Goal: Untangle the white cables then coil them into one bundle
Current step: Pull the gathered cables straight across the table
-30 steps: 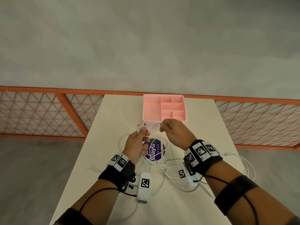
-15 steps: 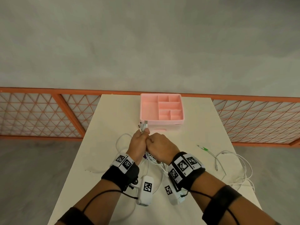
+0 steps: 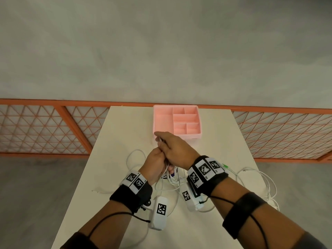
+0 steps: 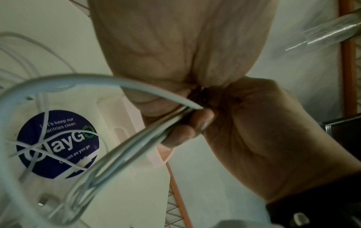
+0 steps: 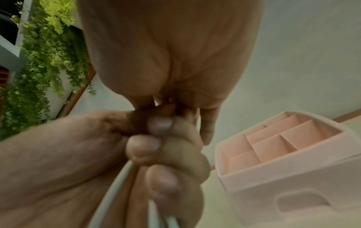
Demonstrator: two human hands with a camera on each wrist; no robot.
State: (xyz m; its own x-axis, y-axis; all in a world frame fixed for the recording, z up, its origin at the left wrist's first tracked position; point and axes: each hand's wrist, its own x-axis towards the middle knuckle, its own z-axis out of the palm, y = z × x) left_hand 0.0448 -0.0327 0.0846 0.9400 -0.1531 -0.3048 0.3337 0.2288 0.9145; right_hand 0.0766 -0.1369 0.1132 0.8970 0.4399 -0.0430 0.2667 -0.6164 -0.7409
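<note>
Gripping of the white cables [image 3: 168, 172] is performed by the left hand [image 3: 154, 163], fingers curled round several gathered strands above the table [image 3: 115, 141]. The right hand [image 3: 173, 149] is laid over the left, its fingertips pinching the cable ends. Loose loops are draped across a round purple sticker [image 4: 56, 145] below. A pink divided organizer [image 3: 177, 121] is positioned just beyond the hands.

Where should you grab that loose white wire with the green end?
Probably pinch the thin white cable with the green plug just behind the plug, coming from above; it lies flat on the cream table, right of the right hand.
</note>
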